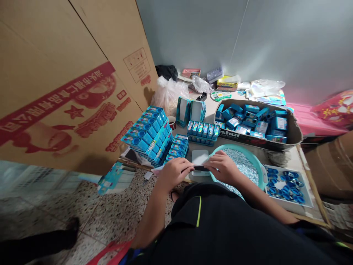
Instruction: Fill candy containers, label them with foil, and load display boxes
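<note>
My left hand (176,172) and my right hand (224,168) are both closed, fingers pinching a thin flat piece (199,167), perhaps card, seen nearly edge-on. One pale end of it sticks out left of my left hand; its face is hidden. Just behind it lies a small white device (200,156) with a flat top, partly covered by my hands. My right forearm passes over a turquoise basin (260,166) filled with pale blue-white pellets (244,162). Left of the hands stand stacked trays of blue small boxes (150,134) and a lower stack (177,147).
A black-sided carton (256,139) holds loose blue boxes. Blue ring-like pieces (286,186) lie in a white tray at right. Folded blue cards (190,110) stand behind a row of boxes (203,130). A large cardboard carton (68,44) rises at left. A person's leg (41,241) shows lower left.
</note>
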A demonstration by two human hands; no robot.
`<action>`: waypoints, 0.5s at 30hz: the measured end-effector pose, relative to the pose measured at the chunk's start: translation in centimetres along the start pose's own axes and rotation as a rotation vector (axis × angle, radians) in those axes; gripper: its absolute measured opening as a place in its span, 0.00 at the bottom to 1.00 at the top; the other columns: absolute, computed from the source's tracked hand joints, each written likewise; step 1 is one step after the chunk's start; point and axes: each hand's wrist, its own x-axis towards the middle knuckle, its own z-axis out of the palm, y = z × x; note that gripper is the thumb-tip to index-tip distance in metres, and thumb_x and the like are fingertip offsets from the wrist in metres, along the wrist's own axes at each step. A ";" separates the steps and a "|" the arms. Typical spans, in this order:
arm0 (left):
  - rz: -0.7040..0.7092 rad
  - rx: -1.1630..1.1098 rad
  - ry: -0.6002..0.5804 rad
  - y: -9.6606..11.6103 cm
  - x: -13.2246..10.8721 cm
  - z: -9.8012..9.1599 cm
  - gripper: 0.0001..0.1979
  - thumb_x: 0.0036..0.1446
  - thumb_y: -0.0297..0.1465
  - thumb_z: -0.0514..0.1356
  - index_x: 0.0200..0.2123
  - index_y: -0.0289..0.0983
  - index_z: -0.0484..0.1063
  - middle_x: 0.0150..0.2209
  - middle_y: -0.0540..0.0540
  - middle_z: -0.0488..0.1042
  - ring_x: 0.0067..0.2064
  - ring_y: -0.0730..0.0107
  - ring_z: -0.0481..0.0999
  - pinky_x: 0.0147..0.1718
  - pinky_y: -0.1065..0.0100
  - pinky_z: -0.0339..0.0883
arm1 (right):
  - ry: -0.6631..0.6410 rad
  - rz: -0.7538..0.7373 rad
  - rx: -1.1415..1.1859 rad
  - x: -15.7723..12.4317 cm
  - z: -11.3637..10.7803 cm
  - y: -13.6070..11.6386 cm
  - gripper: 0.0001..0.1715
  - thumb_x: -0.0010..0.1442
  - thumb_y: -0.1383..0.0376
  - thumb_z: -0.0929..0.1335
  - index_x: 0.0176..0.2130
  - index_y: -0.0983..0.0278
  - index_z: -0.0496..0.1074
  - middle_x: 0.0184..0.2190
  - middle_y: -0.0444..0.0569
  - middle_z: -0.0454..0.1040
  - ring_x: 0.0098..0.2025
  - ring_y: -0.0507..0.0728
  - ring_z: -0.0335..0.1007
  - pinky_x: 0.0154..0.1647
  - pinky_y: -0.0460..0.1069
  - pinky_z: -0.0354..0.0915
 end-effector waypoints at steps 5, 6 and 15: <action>0.085 0.203 0.143 0.8 -0.5 -1.1 0.09 0.67 0.26 0.57 0.46 0.38 0.77 0.41 0.47 0.81 0.45 0.64 0.78 0.48 0.58 0.65 | 0.093 -0.016 0.096 0.7 -0.5 -1.7 0.08 0.67 0.71 0.67 0.41 0.62 0.77 0.32 0.48 0.80 0.33 0.55 0.73 0.38 0.52 0.63; 0.099 0.279 0.222 1.3 -0.5 -1.3 0.10 0.66 0.25 0.58 0.48 0.39 0.76 0.43 0.47 0.82 0.48 0.62 0.78 0.53 0.55 0.63 | 0.131 -0.011 0.123 0.9 -0.7 -2.3 0.08 0.67 0.71 0.67 0.40 0.63 0.77 0.31 0.48 0.79 0.32 0.55 0.73 0.36 0.51 0.64; 0.161 0.018 0.573 5.4 1.1 2.4 0.41 0.56 0.44 0.70 0.68 0.44 0.57 0.61 0.38 0.69 0.64 0.51 0.68 0.63 0.47 0.63 | 0.649 0.292 0.231 1.6 -2.3 -5.2 0.05 0.65 0.69 0.70 0.39 0.61 0.77 0.29 0.46 0.75 0.29 0.53 0.70 0.30 0.48 0.66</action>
